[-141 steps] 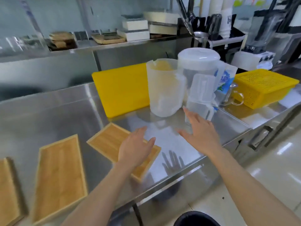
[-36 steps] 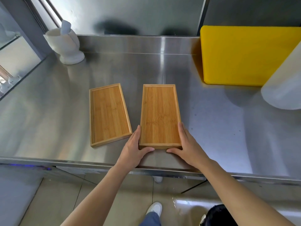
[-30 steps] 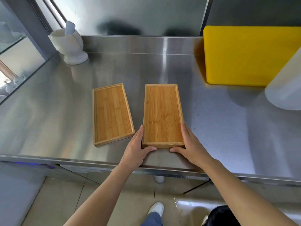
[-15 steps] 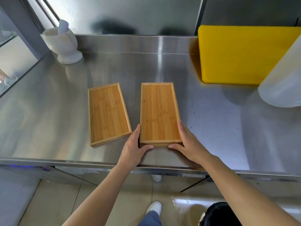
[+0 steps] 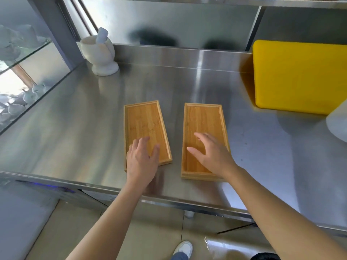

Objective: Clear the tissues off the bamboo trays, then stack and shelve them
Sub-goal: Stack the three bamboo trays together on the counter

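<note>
While both hands hover with fingers spread, two rectangular bamboo trays lie side by side near the front edge of the stainless-steel bench, with a strip of bare steel between them. Left tray: a single shallow tray of honey-coloured bamboo with a thin raised rim and lengthwise grain, turned slightly so that its far end leans to the left. Right tray stack: the same kind of tray, squared to the bench edge; its near end shows layered edges, so at least two trays sit nested there. No tissue lies on either surface. Left hand: palm down over the near end of the left tray, its grip released and grasping nothing; whether the palm touches the wood cannot be told. Right hand: palm down over the near half of the right tray stack, its grip likewise released. White mortar and pestle: at the rear left of the bench. Yellow cutting board: propped at the rear right, well apart from the trays.
</note>
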`<state>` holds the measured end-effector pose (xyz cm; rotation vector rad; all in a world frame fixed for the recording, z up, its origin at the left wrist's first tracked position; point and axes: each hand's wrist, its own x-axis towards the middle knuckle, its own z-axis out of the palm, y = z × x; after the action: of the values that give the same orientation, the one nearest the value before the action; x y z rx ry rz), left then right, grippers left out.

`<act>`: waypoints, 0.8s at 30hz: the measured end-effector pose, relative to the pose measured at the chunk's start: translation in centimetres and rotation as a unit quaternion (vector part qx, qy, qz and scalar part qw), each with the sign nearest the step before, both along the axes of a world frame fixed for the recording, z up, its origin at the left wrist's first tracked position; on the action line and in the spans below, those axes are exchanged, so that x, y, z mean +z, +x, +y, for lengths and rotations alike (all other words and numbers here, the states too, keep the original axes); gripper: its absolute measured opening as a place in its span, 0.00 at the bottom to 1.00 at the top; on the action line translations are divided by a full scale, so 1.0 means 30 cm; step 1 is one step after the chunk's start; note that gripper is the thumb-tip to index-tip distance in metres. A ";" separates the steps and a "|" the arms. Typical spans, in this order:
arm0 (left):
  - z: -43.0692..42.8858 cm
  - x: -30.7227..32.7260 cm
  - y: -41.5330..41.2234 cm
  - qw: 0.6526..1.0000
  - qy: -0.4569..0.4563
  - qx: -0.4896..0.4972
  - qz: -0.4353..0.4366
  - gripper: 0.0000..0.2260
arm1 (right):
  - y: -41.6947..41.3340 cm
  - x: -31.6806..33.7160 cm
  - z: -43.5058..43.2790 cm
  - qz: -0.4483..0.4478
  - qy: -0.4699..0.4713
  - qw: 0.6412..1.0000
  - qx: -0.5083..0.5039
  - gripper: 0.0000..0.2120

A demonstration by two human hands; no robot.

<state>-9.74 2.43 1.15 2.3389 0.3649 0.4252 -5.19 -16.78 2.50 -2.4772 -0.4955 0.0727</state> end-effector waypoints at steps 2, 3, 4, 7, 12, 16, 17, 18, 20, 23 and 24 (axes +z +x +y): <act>0.044 -0.007 0.021 0.998 -0.013 0.033 0.058 0.23 | 0.015 0.000 0.099 0.045 0.021 0.998 0.037 0.29; 0.065 -0.012 0.030 0.995 -0.024 0.043 0.086 0.24 | 0.021 -0.004 0.149 0.079 0.033 0.995 0.046 0.30; 0.086 -0.020 0.038 0.992 -0.038 0.051 0.113 0.26 | 0.029 -0.010 0.200 0.118 0.044 0.991 0.047 0.32; 0.127 -0.044 0.058 0.974 -0.119 0.058 0.186 0.31 | 0.050 -0.033 0.321 0.231 0.056 0.971 0.013 0.37; 0.151 -0.053 0.084 0.933 -0.263 0.084 0.231 0.33 | 0.071 -0.069 0.409 0.323 0.051 0.941 -0.088 0.43; 0.175 -0.032 0.106 0.908 -0.345 0.097 0.217 0.28 | 0.088 -0.069 0.432 0.338 0.153 0.918 -0.138 0.38; 0.180 -0.023 0.112 0.902 -0.362 0.103 0.211 0.27 | 0.096 -0.065 0.429 0.344 0.173 0.910 -0.154 0.35; 0.188 -0.019 0.119 0.897 -0.373 0.111 0.208 0.27 | 0.106 -0.059 0.422 0.353 0.193 0.900 -0.166 0.33; 0.207 -0.015 0.130 0.888 -0.383 0.127 0.221 0.27 | 0.121 -0.043 0.405 0.372 0.218 0.884 -0.178 0.29; 0.255 -0.009 0.126 0.867 -0.410 0.147 0.242 0.19 | 0.130 -0.021 0.375 0.374 0.222 0.882 -0.184 0.24; 0.270 -0.007 0.118 0.859 -0.416 0.152 0.256 0.18 | 0.129 -0.015 0.368 0.376 0.231 0.879 -0.180 0.23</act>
<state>-6.18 10.52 0.95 1.4925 0.9650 -0.2161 -1.32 -5.73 2.06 -1.8292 0.2618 0.6550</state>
